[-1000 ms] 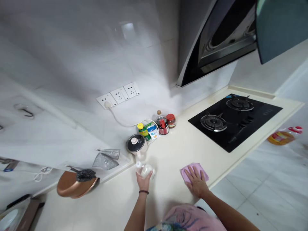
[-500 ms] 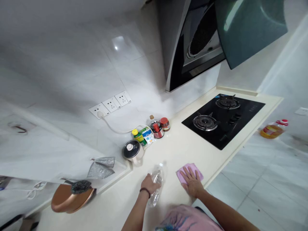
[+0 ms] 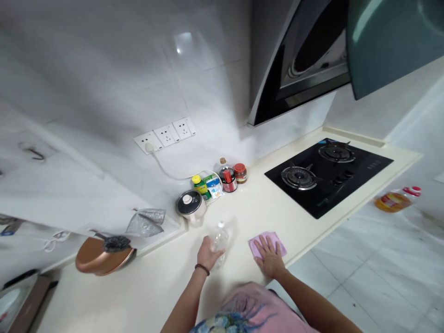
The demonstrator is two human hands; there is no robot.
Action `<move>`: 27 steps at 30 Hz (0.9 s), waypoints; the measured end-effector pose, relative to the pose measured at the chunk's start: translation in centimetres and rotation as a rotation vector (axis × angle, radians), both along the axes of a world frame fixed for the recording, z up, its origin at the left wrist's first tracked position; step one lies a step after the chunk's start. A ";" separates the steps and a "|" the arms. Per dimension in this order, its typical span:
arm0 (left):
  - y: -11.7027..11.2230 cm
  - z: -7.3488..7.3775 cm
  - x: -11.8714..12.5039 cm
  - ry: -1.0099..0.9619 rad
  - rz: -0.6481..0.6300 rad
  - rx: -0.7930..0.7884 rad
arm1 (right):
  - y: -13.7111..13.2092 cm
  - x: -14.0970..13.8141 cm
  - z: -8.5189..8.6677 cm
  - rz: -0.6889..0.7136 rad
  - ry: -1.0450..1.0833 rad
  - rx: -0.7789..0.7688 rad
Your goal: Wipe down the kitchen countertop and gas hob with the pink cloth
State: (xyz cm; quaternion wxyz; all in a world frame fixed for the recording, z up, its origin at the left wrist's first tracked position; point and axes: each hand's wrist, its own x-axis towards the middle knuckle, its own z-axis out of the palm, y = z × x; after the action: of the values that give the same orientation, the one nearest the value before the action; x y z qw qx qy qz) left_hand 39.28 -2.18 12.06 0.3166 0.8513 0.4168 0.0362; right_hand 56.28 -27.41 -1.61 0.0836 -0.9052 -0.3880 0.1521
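My left hand is wrapped round a clear plastic bottle that stands tilted on the cream counter. A dark band sits on that wrist. My right hand lies flat, fingers spread, on a pink cloth near the counter's front edge. Bottle and cloth are about a hand's width apart.
Behind the bottle stand a small lidded pot and a cluster of jars and bottles by the wall. A black gas hob lies to the right under a hood. A copper pan rests left. An oil bottle lies on the floor.
The bottle, lying low in my left hand half a second ago, has come more upright. My right hand and the cloth have shifted slightly left on the counter. The view has swung.
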 end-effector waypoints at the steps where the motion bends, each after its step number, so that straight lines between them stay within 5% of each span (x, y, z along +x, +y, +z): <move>1: 0.2 -0.5 -1.0 -0.123 0.052 -0.005 | 0.0 0.1 -0.1 0.001 -0.007 -0.010; 5: 1.1 -2.6 -5.8 -0.440 0.339 0.011 | 0.1 0.5 -0.5 0.019 -0.047 -0.021; 9: 1.6 -3.9 -11.1 -0.464 0.661 0.073 | -0.5 -0.3 -1.4 0.046 -0.085 -0.018; 14: 2.1 -4.9 -16.7 -0.428 0.922 0.110 | -1.1 -4.1 -2.9 0.304 -0.038 0.020; 17: 2.0 -5.4 -18.6 -0.404 0.950 0.081 | 0.9 -5.0 -2.3 0.430 0.018 -0.009; 20: 0.8 -6.5 -19.8 -0.375 0.900 0.106 | 5.6 -3.5 -0.2 0.510 0.040 -0.036; 24: -2.3 -8.7 -21.8 -0.206 0.879 0.218 | 13.8 1.2 3.1 0.415 0.033 -0.157; 27: -4.6 -10.0 -24.0 0.048 0.839 0.208 | 17.0 5.6 4.1 0.275 0.037 -0.216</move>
State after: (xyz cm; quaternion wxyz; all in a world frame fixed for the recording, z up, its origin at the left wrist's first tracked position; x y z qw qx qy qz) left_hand 15.27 -6.82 2.11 0.1771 0.6361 0.7282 0.1837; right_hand 61.87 -10.45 2.53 -0.0288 -0.8442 -0.4881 0.2195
